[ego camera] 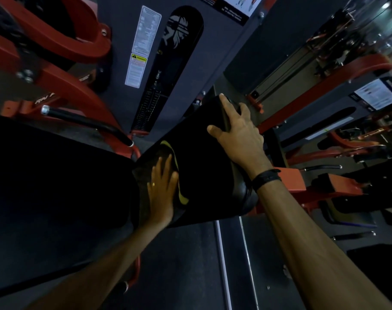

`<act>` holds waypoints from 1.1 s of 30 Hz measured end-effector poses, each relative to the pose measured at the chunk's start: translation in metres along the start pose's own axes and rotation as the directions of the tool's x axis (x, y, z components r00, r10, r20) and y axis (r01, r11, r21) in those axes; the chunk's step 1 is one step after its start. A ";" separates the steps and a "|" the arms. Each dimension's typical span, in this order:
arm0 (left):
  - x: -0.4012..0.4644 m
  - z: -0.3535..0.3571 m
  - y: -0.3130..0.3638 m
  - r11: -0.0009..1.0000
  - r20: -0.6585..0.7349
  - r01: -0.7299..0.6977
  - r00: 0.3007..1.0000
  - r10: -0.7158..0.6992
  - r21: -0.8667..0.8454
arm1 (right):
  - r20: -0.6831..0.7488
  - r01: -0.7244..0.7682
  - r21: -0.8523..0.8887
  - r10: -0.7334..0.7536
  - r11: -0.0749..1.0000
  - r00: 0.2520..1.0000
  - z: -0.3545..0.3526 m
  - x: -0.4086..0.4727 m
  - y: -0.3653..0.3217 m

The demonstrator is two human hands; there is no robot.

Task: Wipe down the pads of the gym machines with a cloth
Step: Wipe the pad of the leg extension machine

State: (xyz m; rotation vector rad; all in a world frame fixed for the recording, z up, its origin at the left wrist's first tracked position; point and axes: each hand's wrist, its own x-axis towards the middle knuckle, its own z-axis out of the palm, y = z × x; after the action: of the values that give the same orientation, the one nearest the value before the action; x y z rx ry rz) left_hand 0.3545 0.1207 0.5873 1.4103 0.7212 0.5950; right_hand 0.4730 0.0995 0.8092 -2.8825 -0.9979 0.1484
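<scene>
cloth [179, 175] | under left hand [162, 193] flat grip on pad [204, 157] | right hand [237, 135] grip clasps pad edge

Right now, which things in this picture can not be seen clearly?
Head view only:
- Cloth: black on the black pad; only its yellow edge shows.
- Right hand: fingers curl over the pad's far edge, tips hidden.
- Labels: print too small.
- Far machines: blurred.

The pad [204, 166] is showing smooth black vinyl, shining faintly at its edge. The dark cloth [175, 175] is lying soft and matt, and the red metal frame [63, 86] is gleaming with glossy paint.
</scene>
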 end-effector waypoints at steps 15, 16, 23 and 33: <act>0.073 -0.003 -0.038 0.999 -0.052 0.042 0.998 -0.043 -0.009 | 0.001 -0.009 0.037 0.009 0.999 1.000 -0.001 -0.001 0.000; 0.089 -0.005 -0.041 0.995 -0.070 0.099 0.993 -0.099 0.005 | 0.001 -0.008 0.038 0.008 0.999 1.000 -0.001 0.000 0.000; 0.010 -0.002 -0.036 0.997 -0.016 0.073 0.997 -0.074 -0.031 | -0.008 -0.011 0.030 0.011 0.999 1.000 0.000 0.001 0.001; 0.048 -0.001 -0.043 0.986 -0.056 0.153 0.986 -0.157 -0.073 | -0.011 -0.015 0.031 0.016 0.999 1.000 0.000 0.002 0.001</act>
State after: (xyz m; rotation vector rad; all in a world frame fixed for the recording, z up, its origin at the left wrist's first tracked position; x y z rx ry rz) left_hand 0.3826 0.1536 0.5400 1.2637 0.8442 0.5384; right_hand 0.4753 0.0998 0.8094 -2.8610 -0.9630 0.1475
